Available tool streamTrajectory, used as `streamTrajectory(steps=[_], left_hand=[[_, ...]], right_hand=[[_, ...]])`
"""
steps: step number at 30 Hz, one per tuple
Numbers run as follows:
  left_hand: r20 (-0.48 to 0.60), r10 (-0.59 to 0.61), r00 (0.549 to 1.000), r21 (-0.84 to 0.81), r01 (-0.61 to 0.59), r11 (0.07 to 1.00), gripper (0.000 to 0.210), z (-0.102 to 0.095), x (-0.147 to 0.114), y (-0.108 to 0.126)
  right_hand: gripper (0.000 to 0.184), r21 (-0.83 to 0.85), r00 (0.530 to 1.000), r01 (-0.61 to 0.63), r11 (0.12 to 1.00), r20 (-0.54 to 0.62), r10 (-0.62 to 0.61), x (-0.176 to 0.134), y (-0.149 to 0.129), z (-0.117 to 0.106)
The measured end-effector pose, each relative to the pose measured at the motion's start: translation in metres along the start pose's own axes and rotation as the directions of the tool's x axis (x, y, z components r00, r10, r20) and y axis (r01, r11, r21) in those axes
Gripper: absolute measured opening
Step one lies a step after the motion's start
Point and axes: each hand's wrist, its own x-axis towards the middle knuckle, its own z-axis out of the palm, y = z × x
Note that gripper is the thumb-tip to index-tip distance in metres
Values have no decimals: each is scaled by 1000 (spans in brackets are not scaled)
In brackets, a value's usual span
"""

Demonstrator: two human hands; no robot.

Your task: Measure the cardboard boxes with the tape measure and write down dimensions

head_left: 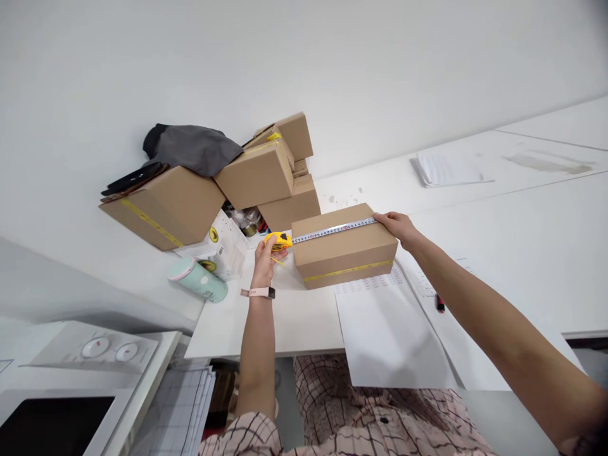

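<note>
A brown cardboard box (349, 254) with a yellow strip along its front side lies on the white table. My left hand (266, 258) is closed around a yellow tape measure (279, 240) just off the box's left end. The marked metal blade (332, 230) stretches across the top of the box to its right end. There my right hand (398, 227) presses the blade's tip against the box edge; its fingertips partly hide the tip.
Stacked cardboard boxes (256, 174), a dark grey garment (194, 149) and a mint green tumbler (202, 280) stand at the left. Printed sheets (384, 335) overhang the front edge, with a red and black object (440, 304) on them. A paper stack (449, 170) lies farther back. A microwave (90, 354) is lower left.
</note>
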Motion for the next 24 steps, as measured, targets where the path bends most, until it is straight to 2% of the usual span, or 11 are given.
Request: streamTrajectory(steps=[7,13,16,18,21,22,24], left_hand=[[-10,4,1000,25,-3,1000,43,-3,-1,1],[-11,-7,1000,59,8,998,46,5,-5,2],[-33,14,999,70,-11,998,45,9,-12,9],[-36,56,998,77,-53,996,44,7,-23,17],[79,118,990,97,-126,987,45,0,-57,25],[149,109,983,101,-125,987,45,-2,-73,23],[307,12,952,110,-48,993,45,-3,-110,12]], right_hand=[[36,-35,1000,27,999,-5,-27,5,6,-2],[37,-111,995,95,989,-12,-97,10,8,0],[35,-218,990,117,969,-55,-132,13,5,0],[31,-212,984,150,966,-60,-166,13,0,-4],[27,-78,958,278,957,-48,-282,10,-16,-12],[28,-40,944,325,945,-45,-327,8,-22,-14],[31,-8,913,408,913,-7,-408,3,-37,-14]])
